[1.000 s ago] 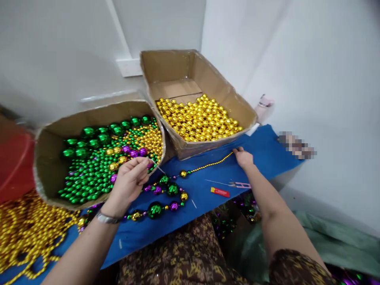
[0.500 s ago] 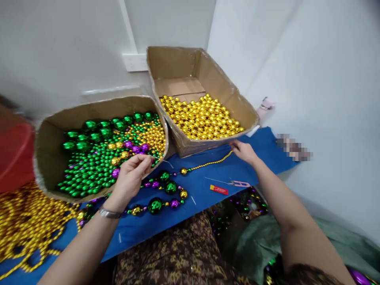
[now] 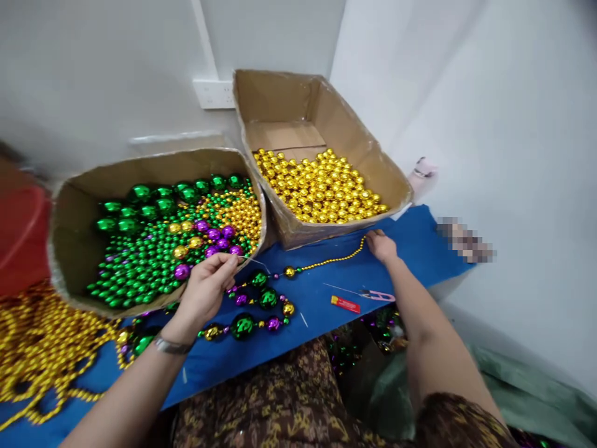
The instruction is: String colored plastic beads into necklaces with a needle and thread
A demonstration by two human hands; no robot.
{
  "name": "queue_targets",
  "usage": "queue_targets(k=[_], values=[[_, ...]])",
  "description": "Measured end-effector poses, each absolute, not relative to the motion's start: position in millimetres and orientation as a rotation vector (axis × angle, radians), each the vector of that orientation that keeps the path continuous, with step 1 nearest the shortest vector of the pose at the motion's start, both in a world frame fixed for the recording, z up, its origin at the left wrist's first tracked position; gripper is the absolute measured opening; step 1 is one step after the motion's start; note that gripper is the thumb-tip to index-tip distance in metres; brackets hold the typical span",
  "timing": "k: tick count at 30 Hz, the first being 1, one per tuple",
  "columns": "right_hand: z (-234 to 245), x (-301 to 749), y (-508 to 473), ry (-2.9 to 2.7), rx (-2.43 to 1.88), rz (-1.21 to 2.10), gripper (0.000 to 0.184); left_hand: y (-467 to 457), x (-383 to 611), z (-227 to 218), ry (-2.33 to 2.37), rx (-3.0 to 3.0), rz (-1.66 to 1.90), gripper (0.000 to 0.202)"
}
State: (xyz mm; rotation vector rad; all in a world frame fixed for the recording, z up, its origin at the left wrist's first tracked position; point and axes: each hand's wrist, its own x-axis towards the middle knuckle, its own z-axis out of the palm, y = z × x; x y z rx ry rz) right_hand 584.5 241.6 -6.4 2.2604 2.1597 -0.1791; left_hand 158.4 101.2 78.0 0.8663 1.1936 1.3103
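Observation:
My left hand (image 3: 208, 287) is pinched on a thin thread or needle (image 3: 258, 264) just in front of the left cardboard box (image 3: 74, 249). That thread leads to a strand of small gold beads (image 3: 326, 261) lying across the blue board (image 3: 420, 242). My right hand (image 3: 381, 245) is closed on the far end of this strand, beside the right box's front corner. Under my left hand lies a string of large green, purple and gold beads (image 3: 247, 311).
The left box holds green, purple and gold beads (image 3: 153, 249); the right cardboard box (image 3: 345, 134) holds gold balls (image 3: 321, 186). A red lighter (image 3: 345, 304) and pink snips (image 3: 375, 294) lie on the board. Gold bead strands (image 3: 37, 348) pile at the left. A red tub (image 3: 21, 239) stands far left.
My right hand lifted slightly toward the box half a second ago and is back down on the board with the strand's end. The left hand has sunk a little.

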Motion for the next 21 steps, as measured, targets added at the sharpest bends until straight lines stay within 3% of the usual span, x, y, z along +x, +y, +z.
queue_targets(k=[5,9,11,17,21], values=[[40,533,213,2.413,1.995,-0.300,0.025,104,161,78,1.217,0.885,1.305,0.027],[93,463,165,2.932,1.320,-0.730,0.051,104,170,80,1.275,1.038,1.290,0.027],[110,428,148,3.041,1.257,-0.808,0.051,102,176,83,1.295,1.148,1.272,0.027],[105,365,139,3.192,1.235,-0.690,0.027,89,179,87,1.257,1.313,1.188,0.025],[104,364,141,3.227,1.278,-0.529,0.029,82,168,82,1.248,1.312,1.144,0.025]])
